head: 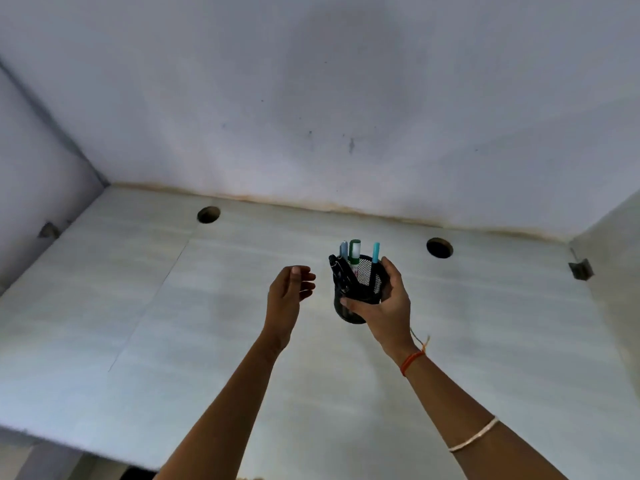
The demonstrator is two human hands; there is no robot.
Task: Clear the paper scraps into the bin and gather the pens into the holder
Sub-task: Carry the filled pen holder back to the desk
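My right hand grips a black mesh pen holder from its right side, held over the middle of the pale desk. Several pens stand in the holder: a green-capped marker, a teal pen, a grey-blue pen and a black pen. My left hand hovers just left of the holder with its fingers apart and nothing in it, not touching the holder. No paper scraps or bin are in view.
Two round cable holes sit near the desk's back edge. White partition walls close the desk at the back and both sides. A small metal bracket sticks out at the right wall. The desk's front edge runs at the lower left.
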